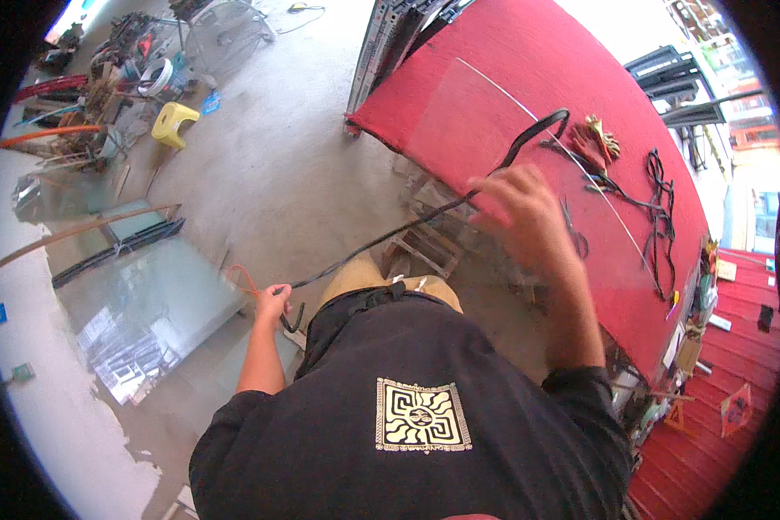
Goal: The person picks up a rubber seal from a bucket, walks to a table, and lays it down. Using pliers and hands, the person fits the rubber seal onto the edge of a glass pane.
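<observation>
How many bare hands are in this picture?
2: the left hand holds a long black flexible strip; the blurred right hand is near the red-covered table. No others show.

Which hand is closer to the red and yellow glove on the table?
Right. The right hand is by the edge of the red table, left of the glove; the left hand is much farther left, gripping the black strip.

1. A workshop is indicated.
2. Glass panes [160, 303] are kept beside a wall [26, 347].
3. Metal profiles [390, 43] are gathered by a red-covered worktable [537, 43].
4. Work gloves [591, 143] are laid on it.
5. Scrap [113, 74] is heaped up.
</observation>
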A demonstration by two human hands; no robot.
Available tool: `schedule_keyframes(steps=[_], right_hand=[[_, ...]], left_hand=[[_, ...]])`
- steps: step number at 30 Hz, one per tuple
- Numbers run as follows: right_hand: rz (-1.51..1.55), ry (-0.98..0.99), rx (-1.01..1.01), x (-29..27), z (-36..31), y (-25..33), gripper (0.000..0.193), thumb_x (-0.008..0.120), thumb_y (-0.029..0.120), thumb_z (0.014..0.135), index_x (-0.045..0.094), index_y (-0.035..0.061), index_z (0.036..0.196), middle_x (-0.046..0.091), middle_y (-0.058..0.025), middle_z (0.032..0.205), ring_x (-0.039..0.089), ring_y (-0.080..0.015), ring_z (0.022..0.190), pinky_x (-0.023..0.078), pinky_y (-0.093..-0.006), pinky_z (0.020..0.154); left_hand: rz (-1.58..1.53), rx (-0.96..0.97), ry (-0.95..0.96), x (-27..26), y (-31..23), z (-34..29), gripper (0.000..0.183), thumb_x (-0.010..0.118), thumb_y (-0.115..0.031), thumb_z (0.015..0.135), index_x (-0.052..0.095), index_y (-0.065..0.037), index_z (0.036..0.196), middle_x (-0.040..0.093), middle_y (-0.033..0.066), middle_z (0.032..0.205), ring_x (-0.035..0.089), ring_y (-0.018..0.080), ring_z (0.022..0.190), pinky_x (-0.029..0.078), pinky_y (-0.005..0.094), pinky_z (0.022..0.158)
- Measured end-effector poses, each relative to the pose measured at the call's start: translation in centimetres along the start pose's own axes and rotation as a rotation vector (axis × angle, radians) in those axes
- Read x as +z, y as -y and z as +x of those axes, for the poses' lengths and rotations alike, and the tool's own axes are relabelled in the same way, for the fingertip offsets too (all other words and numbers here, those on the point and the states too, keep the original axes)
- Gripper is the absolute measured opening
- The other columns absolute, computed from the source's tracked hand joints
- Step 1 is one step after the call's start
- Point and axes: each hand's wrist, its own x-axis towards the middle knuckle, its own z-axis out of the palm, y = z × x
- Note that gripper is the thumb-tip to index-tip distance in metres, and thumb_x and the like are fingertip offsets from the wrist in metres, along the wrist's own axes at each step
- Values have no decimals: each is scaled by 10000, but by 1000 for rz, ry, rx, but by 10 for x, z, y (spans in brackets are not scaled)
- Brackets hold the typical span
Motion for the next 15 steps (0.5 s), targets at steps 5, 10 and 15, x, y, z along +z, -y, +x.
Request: schedule_keyframes(steps=[5,10,15], right_hand=[[241,187,9,88,-42,11,366,786,255,827,699,100,1146,673,-123,1071,614,-349,1045,513,-446,908],[427,339,59,118,-70,37,315,737,266,890,703,100,1155,687,-128,1065,640,-341,1059,527,-444,900],[305,263,170,117,-65,19,304,714,251,908,705,103,1173,694,-134,1027,652,-350,1018,539,-448,879]], left_hand=[[108,90,16,16,33,3,359,767,-339,927,708,-52,1133,644,28,719,592,133,538,500,306,516],[472,140,115,22,61,14,488,609,-502,991,769,-54,1101,742,84,984,687,221,859,547,382,787],[423,200,209,15,2,0,505,546,-532,1021,783,-94,1104,730,99,1114,640,217,1039,473,371,959]])
